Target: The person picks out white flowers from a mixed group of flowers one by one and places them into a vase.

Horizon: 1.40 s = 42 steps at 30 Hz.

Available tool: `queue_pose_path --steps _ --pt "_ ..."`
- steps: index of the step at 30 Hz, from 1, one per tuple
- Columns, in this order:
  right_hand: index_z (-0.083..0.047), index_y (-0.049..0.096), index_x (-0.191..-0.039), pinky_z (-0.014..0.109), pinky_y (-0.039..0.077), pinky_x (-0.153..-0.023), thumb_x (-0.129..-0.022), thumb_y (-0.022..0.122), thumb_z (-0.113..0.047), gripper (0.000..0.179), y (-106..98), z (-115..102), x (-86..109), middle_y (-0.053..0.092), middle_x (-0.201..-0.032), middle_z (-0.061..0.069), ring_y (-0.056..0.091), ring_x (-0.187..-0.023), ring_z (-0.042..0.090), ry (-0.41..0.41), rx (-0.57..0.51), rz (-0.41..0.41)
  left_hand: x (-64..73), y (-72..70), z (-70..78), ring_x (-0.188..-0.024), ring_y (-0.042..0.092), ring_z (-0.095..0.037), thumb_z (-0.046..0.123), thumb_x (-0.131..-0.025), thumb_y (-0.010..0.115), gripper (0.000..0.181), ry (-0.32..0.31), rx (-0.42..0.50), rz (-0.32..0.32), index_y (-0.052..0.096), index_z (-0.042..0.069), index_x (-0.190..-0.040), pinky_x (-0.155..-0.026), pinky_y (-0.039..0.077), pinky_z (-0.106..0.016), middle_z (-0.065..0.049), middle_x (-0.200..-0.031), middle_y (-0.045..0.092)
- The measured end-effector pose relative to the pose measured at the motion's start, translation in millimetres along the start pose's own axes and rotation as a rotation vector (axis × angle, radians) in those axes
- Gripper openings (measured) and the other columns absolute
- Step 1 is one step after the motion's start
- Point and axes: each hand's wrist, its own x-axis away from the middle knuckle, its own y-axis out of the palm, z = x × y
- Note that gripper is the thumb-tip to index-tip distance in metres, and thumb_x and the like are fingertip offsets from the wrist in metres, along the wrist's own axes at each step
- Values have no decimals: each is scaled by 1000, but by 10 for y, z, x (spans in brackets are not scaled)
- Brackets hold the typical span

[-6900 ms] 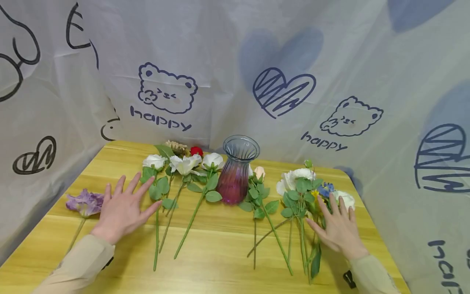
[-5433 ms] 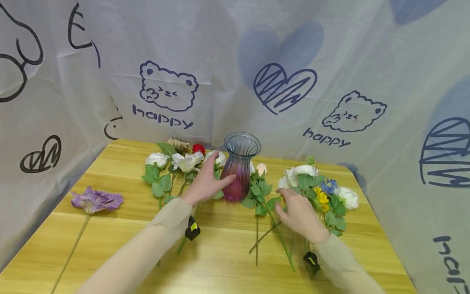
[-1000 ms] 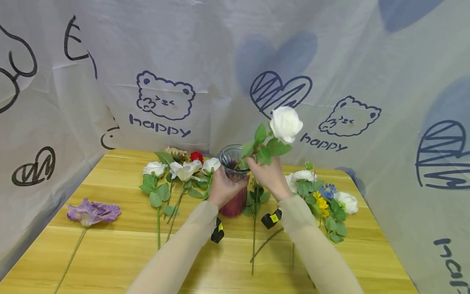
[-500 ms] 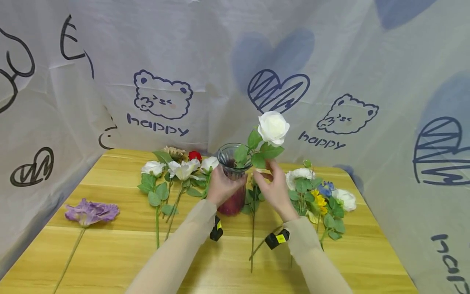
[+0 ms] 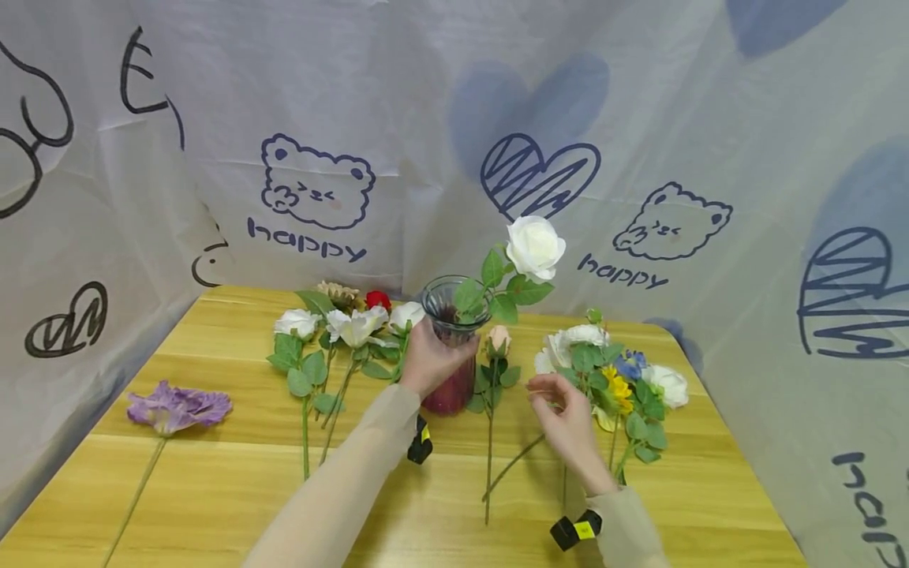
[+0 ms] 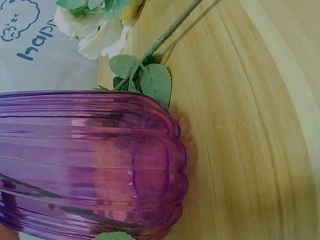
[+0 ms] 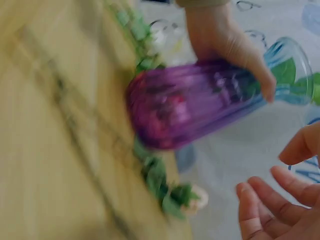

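A ribbed glass vase (image 5: 453, 392), blue-grey at the rim and purple-pink below, stands upright on the table. My left hand (image 5: 435, 363) grips it just under the rim, thumb across the front. One white rose (image 5: 536, 248) leans out of the vase's mouth to the right; part of its stem shows through the glass in the left wrist view. My right hand (image 5: 568, 422), apart from rose and vase, is over the table near the right-hand flowers. In the right wrist view its fingers (image 7: 280, 205) are loosely bent with nothing between them.
A pale pink rose (image 5: 499, 339) lies right of the vase. White flowers (image 5: 578, 344), a yellow flower (image 5: 617, 391) and a blue one (image 5: 630, 364) lie farther right. Left are white flowers (image 5: 357, 326), a red flower (image 5: 378, 300) and a purple flower (image 5: 179, 409). A printed cloth (image 5: 426, 118) hangs behind.
The right hand took up a white rose, put its stem into the vase, let go and moved right and toward me. The left hand took hold of the vase and stays there.
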Motion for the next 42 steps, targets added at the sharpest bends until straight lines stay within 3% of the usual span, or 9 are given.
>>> queue_pose_path --steps 7,12,16,21,25,30,35,38,42 --pt "-3 68 -113 22 52 -72 -95 58 -4 21 -291 295 191 70 -107 15 62 -89 15 65 251 4 99 1 254 -122 64 -35 1 -83 76 65 -19 31 -23 48 1 -141 -104 54 -45 -21 -132 64" --pt "-2 69 -112 26 55 -71 -94 59 -7 21 -505 432 265 68 -110 16 65 -91 22 80 385 4 122 -7 304 -123 63 -35 2 -82 76 65 -29 24 -19 49 2 -141 -106 53 -49 -21 -132 64" --pt "-1 68 -110 38 60 -81 -95 60 -10 19 -621 491 276 62 -121 23 68 -100 30 133 419 -71 121 -7 292 -123 63 -35 2 -82 76 65 -36 26 -21 49 3 -141 -105 53 -49 -21 -133 64" --pt "-2 67 -108 46 59 -90 -96 59 -13 18 -642 540 258 62 -126 24 68 -111 37 202 386 -132 118 -10 293 -123 63 -36 1 -82 76 64 -22 37 -19 49 2 -141 -106 53 -48 -21 -133 64" --pt "-3 67 -109 43 58 -85 -96 58 -15 20 -632 572 219 67 -120 18 69 -107 33 232 390 -149 128 -1 308 -121 64 -36 1 -81 77 64 -30 15 -11 50 2 -139 -105 53 -49 -21 -131 65" --pt "-4 66 -109 33 50 -68 -97 56 -17 20 -645 571 188 70 -105 10 67 -86 20 269 404 -220 132 4 314 -122 64 -35 1 -82 76 64 -50 41 -19 50 4 -139 -105 53 -49 -20 -131 65" --pt "-1 61 -108 30 49 -61 -98 55 -15 18 -649 583 165 69 -99 11 63 -77 15 299 296 -254 126 0 303 -123 63 -35 0 -81 76 65 -39 26 -6 49 3 -140 -105 53 -49 -21 -132 64" --pt "3 51 -114 27 51 -60 -99 52 -11 20 -645 606 145 72 -96 10 66 -74 14 359 105 -219 124 -7 298 -124 63 -36 1 -82 76 65 -30 9 -1 49 3 -141 -106 52 -50 -21 -134 64" --pt "4 33 -135 20 51 -61 -102 48 -13 40 -650 626 106 74 -94 2 71 -76 10 491 -208 -189 119 -22 294 -124 63 -36 1 -82 76 65 -27 1 1 49 3 -141 -106 53 -50 -21 -134 64"
